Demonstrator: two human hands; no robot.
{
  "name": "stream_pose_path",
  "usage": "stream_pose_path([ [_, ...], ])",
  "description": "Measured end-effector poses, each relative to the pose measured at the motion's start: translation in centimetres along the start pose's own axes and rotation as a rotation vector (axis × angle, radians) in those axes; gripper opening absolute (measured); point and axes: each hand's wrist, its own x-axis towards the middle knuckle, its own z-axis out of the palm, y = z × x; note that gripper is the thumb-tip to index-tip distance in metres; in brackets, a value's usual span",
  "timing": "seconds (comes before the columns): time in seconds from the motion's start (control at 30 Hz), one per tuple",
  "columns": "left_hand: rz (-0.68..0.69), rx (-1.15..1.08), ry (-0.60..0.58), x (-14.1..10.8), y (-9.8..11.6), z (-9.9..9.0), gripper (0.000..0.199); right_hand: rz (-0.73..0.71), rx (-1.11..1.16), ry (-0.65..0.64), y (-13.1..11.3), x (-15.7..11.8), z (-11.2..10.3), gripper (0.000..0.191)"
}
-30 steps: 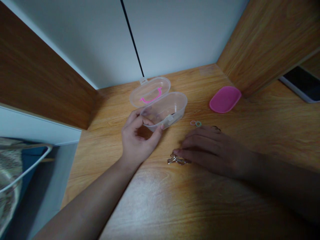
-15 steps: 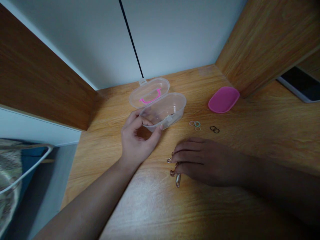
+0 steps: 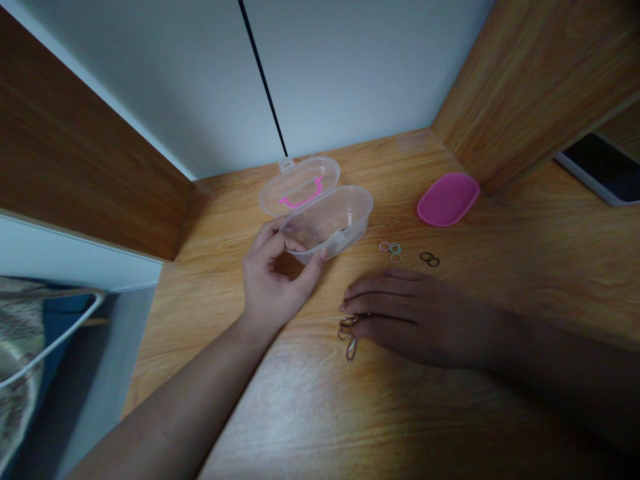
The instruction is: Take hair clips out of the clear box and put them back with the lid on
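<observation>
My left hand grips the near left rim of a clear plastic box, fingers inside and thumb on the outer wall. The box's hinged lid lies folded back behind it and carries a pink handle. Palm down on the wooden surface, my right hand has its fingers over a cluster of small metal rings. An elongated metal link sticks out of the cluster toward me. The fingertips touch the metal pieces, but what lies beneath them is hidden.
Small pastel bands and two black bands lie beyond my right hand. A pink oval lid or tray sits at the back right. A phone rests past the wooden upright. A wall panel closes the back.
My right hand has shifted slightly, and the metal pieces have moved a little away from me and bunched closer together. My left hand and the box stay in place.
</observation>
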Motion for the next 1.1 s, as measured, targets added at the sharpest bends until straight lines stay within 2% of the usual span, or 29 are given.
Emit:
stream_pose_path([
  [0.2,-0.002,-0.008,0.004,0.08,0.08,0.02,0.023,0.029,0.059,-0.105,0.10,0.08,-0.06,0.025],
  [0.47,0.000,0.001,-0.002,0.07,0.04,-0.04,0.023,-0.028,0.055,-0.046,0.15,0.13,-0.37,0.026],
  [0.67,0.009,-0.014,0.003,0.16,0.11,-0.09,0.022,0.007,-0.032,0.018,0.16,0.02,-0.59,0.020],
  [0.9,0.000,0.002,0.006,0.13,0.15,0.01,0.023,0.096,-0.017,-0.176,0.27,0.37,-0.50,0.021],
  [1.1,-0.001,-0.005,0.008,0.19,0.25,0.00,0.023,0.081,0.021,-0.160,0.15,0.56,-0.56,0.025],
])
